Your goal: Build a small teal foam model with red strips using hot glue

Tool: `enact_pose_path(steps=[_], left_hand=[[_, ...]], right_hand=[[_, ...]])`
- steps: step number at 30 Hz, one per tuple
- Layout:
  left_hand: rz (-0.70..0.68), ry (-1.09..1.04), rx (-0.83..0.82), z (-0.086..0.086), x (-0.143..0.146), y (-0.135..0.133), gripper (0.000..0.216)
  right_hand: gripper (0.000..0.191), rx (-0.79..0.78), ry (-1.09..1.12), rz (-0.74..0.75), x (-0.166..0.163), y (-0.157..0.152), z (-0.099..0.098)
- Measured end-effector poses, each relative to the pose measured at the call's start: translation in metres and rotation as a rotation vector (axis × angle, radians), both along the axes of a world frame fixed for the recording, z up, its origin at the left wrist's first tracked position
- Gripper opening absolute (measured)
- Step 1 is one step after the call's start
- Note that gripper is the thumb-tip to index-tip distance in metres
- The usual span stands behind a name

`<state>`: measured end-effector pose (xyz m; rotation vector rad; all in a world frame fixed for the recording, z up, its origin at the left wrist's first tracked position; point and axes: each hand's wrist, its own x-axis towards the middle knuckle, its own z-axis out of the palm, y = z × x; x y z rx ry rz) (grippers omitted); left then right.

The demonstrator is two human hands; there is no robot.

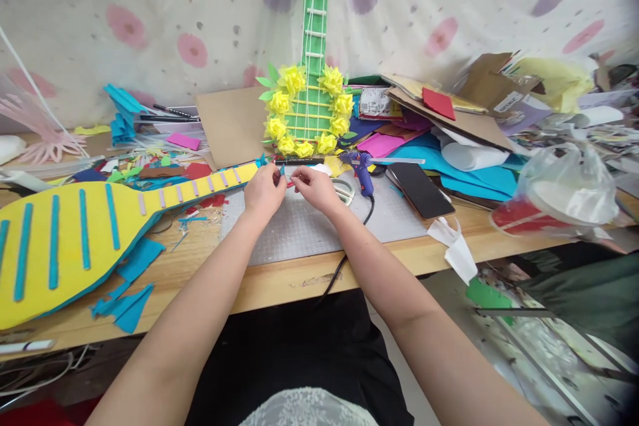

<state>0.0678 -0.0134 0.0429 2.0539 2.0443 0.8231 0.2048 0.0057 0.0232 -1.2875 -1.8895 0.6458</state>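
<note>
Over the grey cutting mat [284, 241], my two hands meet close together. My left hand [263, 194] is closed, with a small blue paper piece [282, 171] showing at its fingertips. The fingers of my right hand [315, 188] are pinched beside it; a tiny red bit shows there, but what they hold is unclear. To the left lies a yellow paper guitar [130, 176] with blue strips, its neck reaching near my left hand. Behind my hands a green paper guitar [315, 70], trimmed with yellow flowers, leans upright. A purple glue gun [363, 176] rests right of my right hand.
Pale-handled scissors [346, 192] lie beside my right hand. Further right are a phone [420, 190], a white paper strip [458, 254] over the table edge and a bagged tub [559, 203]. Blue scraps [130, 306] lie front left; stacked paper and cardboard [234, 113] line the back.
</note>
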Motion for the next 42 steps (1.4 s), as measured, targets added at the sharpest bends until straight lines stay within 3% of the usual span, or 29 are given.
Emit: enact_pose_path(steps=[42], left_hand=[[0.003, 0.026, 0.098, -0.0051, -0.0013, 0.0032, 0.009]], right_hand=[[0.016, 0.004, -0.024, -0.025, -0.0062, -0.0046, 0.0087]])
